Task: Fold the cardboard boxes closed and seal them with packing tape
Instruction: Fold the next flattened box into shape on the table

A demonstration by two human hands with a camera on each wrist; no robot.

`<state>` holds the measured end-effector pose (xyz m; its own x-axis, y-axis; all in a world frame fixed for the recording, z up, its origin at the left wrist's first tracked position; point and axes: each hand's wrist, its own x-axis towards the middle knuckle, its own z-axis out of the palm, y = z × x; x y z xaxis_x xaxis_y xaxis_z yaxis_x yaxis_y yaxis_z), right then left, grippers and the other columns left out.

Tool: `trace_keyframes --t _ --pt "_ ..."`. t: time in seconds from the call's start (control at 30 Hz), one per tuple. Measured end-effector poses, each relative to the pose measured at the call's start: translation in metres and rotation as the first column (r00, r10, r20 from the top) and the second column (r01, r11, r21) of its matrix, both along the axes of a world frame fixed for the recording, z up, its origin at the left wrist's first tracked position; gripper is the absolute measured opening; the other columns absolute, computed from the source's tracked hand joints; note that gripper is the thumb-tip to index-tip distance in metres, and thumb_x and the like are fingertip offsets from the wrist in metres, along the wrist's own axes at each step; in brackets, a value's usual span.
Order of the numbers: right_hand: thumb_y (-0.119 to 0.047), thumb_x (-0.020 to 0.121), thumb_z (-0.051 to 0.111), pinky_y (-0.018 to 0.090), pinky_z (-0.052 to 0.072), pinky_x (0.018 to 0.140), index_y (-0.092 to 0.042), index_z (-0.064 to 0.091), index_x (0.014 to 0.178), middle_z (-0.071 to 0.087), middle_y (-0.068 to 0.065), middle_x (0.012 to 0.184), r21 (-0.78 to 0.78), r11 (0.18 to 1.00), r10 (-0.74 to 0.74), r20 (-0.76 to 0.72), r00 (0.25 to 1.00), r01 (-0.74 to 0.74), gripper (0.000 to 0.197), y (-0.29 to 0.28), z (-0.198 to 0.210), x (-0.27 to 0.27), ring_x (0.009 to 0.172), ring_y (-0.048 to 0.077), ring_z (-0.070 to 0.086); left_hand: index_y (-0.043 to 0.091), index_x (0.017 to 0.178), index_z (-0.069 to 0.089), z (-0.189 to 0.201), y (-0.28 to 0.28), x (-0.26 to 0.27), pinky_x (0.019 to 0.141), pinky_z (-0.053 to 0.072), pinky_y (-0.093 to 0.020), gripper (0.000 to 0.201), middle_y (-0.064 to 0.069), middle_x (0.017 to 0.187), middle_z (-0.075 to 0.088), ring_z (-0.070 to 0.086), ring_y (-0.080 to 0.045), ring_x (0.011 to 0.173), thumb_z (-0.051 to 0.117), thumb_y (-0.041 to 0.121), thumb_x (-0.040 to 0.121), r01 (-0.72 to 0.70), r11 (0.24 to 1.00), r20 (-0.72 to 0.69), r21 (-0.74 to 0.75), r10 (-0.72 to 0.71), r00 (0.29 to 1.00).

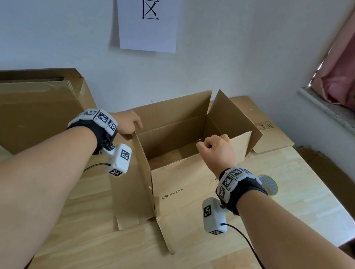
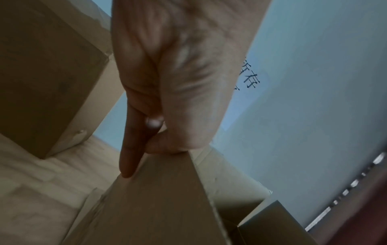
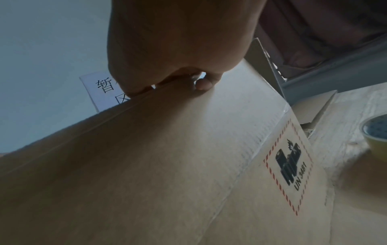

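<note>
The near flap (image 1: 170, 229) lay folded down and outward over the wooden table (image 1: 87, 248). The open cardboard box (image 1: 176, 148) stood between the wrists, its long axis running from near left to far right. The left hand (image 1: 127, 123) pinched the top edge of the left flap (image 1: 139, 175), thumb against fingers (image 2: 130, 155). The right hand (image 1: 217, 149), fingers curled, gripped the top edge of the right flap (image 1: 238, 144). Both flaps stood nearly upright, the empty cavity between them, so inward folding appeared unobstructed. The far flaps (image 1: 229, 112) stood upright. The tape roll (image 1: 269, 185) lay just right of the box, nearer the right hand.
</note>
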<state>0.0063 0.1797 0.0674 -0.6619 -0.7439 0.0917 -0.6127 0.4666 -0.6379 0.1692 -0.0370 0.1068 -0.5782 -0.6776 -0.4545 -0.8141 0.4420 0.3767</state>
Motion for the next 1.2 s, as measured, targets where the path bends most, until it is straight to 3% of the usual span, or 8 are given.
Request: trace_keyframes --t 0.2,0.37,0.5,0.63,0.77,0.93,1.07,1.2 --pt "-0.023 0.084 0.051 0.034 0.043 0.069 -0.006 0.043 0.052 0.058 0.015 0.069 -0.066 0.997 -0.042 0.006 0.999 0.042 0.038 0.010 0.001 -0.011 0.088 0.013 0.041 0.011 0.080 0.051 -0.002 0.002 -0.010 0.073 0.055 -0.038 0.021 -0.010 0.082 0.056 0.059 -0.024 0.070 0.042 0.000 0.095 -0.048 0.997 0.041 -0.066 0.051 0.998" --pt "-0.023 0.085 0.051 0.033 0.044 0.067 -0.012 0.036 0.047 0.048 0.002 0.062 -0.055 0.998 -0.006 -0.018 1.000 0.005 0.042 0.012 0.001 -0.008 0.085 0.010 0.040 0.007 0.132 0.047 -0.016 0.007 -0.032 0.065 0.055 -0.034 0.041 -0.012 0.136 0.044 0.057 -0.029 0.093 0.041 0.000 0.092 0.017 0.998 0.018 -0.059 -0.016 1.000" --pt "-0.023 0.085 0.051 0.036 0.048 0.069 -0.009 0.043 0.053 0.050 0.006 0.064 -0.036 0.999 0.026 -0.018 1.000 -0.026 0.036 0.015 0.001 -0.014 0.084 0.009 0.041 0.027 0.152 0.005 -0.033 0.017 -0.023 0.106 0.039 -0.040 0.081 0.007 0.158 -0.005 0.023 -0.026 0.142 0.059 0.022 0.092 0.220 0.974 -0.039 -0.054 -0.222 0.974" --pt "-0.026 0.090 0.047 0.034 0.044 0.079 -0.010 0.046 0.054 0.051 0.003 0.063 0.019 0.998 0.055 -0.078 0.995 -0.053 0.039 0.010 0.000 -0.017 0.082 0.012 0.042 0.031 0.152 -0.004 -0.048 0.037 -0.015 0.117 0.011 -0.037 0.087 0.005 0.158 -0.018 0.002 -0.023 0.147 0.058 0.043 0.091 0.306 0.950 0.099 -0.058 -0.299 0.949" --pt "-0.028 0.095 0.041 0.036 0.026 0.096 -0.015 0.064 0.077 0.060 -0.003 0.079 0.003 0.999 -0.049 -0.257 0.965 0.052 0.032 0.008 0.005 -0.022 0.073 0.014 0.052 0.035 0.151 0.005 -0.056 0.040 -0.011 0.117 0.009 -0.046 0.081 0.008 0.159 -0.015 0.000 -0.033 0.146 0.056 0.050 0.090 0.255 0.957 0.203 -0.137 -0.225 0.953" --pt "-0.008 0.085 0.050 0.038 0.021 0.109 -0.019 0.045 0.127 0.044 0.001 0.131 -0.035 0.990 -0.138 -0.244 0.960 0.134 0.043 0.011 0.009 -0.045 0.114 0.020 0.050 0.038 0.146 0.028 -0.059 0.043 -0.018 0.115 0.009 -0.056 0.065 0.005 0.158 -0.016 -0.001 -0.028 0.146 0.053 0.056 0.088 0.341 0.898 0.342 -0.279 -0.239 0.909" --pt "-0.005 0.084 0.055 0.032 0.046 0.072 -0.013 0.033 0.133 0.020 0.007 0.145 -0.081 0.976 -0.213 -0.141 0.967 0.203 0.055 0.015 0.013 -0.061 0.097 0.028 0.056 0.041 0.141 0.035 -0.059 0.047 -0.019 0.113 0.006 -0.061 0.059 0.003 0.159 -0.013 0.001 -0.026 0.145 0.050 0.060 0.087 0.387 0.845 0.417 -0.368 -0.222 0.881" --pt "-0.011 0.087 0.053 0.036 0.046 0.073 -0.011 0.021 0.141 0.021 0.012 0.147 0.113 0.961 -0.243 -0.105 0.964 0.254 0.063 0.009 0.022 -0.075 0.101 0.032 0.056 0.035 0.128 0.056 -0.049 0.050 -0.026 0.108 -0.007 -0.068 0.057 -0.001 0.160 -0.010 -0.007 -0.023 0.146 0.047 0.069 0.083 0.503 0.658 0.500 -0.561 -0.215 0.839"
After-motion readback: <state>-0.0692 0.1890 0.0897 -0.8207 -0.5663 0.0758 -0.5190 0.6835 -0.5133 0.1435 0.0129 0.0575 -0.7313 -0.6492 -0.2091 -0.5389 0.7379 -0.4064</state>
